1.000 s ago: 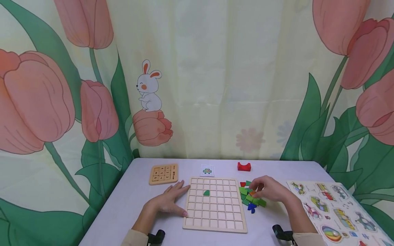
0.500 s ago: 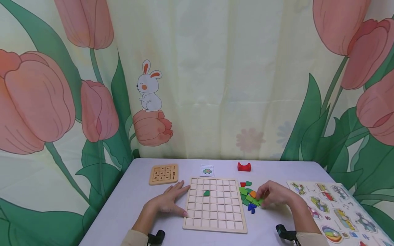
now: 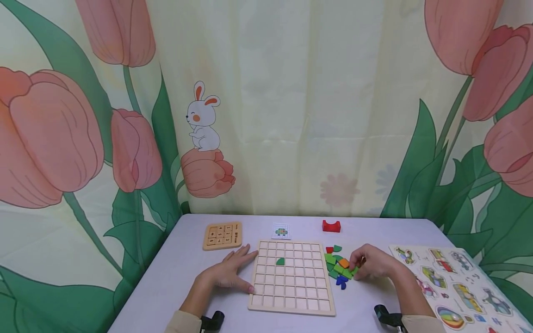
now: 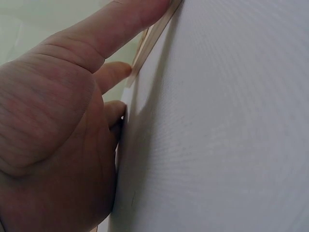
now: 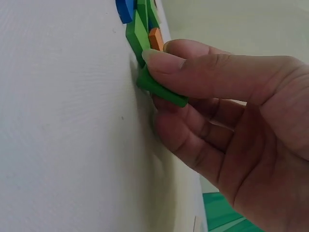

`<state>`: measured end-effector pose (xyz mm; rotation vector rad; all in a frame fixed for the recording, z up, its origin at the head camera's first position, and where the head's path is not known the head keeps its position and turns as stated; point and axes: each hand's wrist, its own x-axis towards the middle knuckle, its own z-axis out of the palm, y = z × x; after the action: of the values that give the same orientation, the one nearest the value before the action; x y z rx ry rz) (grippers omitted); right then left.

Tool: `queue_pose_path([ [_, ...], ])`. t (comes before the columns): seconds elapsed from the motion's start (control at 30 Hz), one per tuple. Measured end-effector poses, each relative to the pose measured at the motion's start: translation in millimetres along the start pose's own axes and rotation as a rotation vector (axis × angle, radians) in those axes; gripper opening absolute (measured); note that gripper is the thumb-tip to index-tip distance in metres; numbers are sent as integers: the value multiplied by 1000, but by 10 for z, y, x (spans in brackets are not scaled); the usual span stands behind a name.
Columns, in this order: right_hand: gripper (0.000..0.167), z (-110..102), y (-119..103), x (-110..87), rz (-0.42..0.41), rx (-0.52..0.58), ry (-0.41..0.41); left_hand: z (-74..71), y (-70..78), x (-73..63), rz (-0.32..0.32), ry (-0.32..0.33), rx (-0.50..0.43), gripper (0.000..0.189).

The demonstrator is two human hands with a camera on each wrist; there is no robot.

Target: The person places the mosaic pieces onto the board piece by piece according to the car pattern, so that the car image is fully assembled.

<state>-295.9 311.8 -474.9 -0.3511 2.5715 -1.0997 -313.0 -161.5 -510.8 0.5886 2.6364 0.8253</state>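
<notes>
My left hand (image 3: 226,272) rests beside the wooden grid board (image 3: 291,311), its fingers straight and its thumb and fingertips at the board's left edge. One dark green quarter-round piece (image 3: 281,262) sits in a square of the board. To the right of the board, my right hand (image 3: 373,262) pinches a green block (image 5: 161,89) between thumb and fingers, as the right wrist view shows. Beside it lies a pile of green blocks (image 3: 338,268), with an orange piece (image 3: 343,263), a red piece (image 3: 329,249) and blue pieces (image 3: 342,280) among them.
Behind the board lie a small pattern card (image 3: 281,231), a wooden number tray (image 3: 222,235) and a red block with a curved notch (image 3: 331,226). A sheet of printed pictures (image 3: 462,286) covers the table's right side. A tulip-print curtain (image 3: 275,111) hangs behind.
My right hand has moved from over the orange piece to the pile's right side, lower down, and now pinches a green block. The left hand has stayed at the board's edge.
</notes>
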Motion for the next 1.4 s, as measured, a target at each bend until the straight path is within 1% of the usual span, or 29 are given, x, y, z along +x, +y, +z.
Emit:
queue_pose_path([
  [0.1,16,-8,-19,-9,-2,2,35,1,-1,2,-2,0,5,113],
  [0.3,17,2,-87,37,-15,20,122,2,3,2,-2,-3,1,113],
  [0.47,23,54,-138,88,-23,30,200,1,9,-11,-5,-3,-8,113],
  [0.57,23,106,-173,134,-20,50,235,1,8,-18,-3,-4,-7,114],
  [0.73,27,201,-237,213,-43,75,236,-9,16,-26,13,-6,-14,113],
  [0.8,28,240,-258,238,-53,69,236,-17,30,-28,24,-9,-21,113],
  [0.87,27,283,-274,266,-47,64,251,-18,40,-28,29,-12,-28,112],
  [1.03,24,372,-339,308,-21,30,295,-12,46,-33,16,-12,-16,113],
  [1.2,26,411,-375,309,-1,47,330,-10,32,-20,24,-14,-18,113],
  [1.27,27,431,-394,315,-1,59,335,-9,28,-16,25,-14,-16,113],
  [1.4,29,482,-444,348,-25,43,328,-15,21,-12,18,-10,-6,113],
])
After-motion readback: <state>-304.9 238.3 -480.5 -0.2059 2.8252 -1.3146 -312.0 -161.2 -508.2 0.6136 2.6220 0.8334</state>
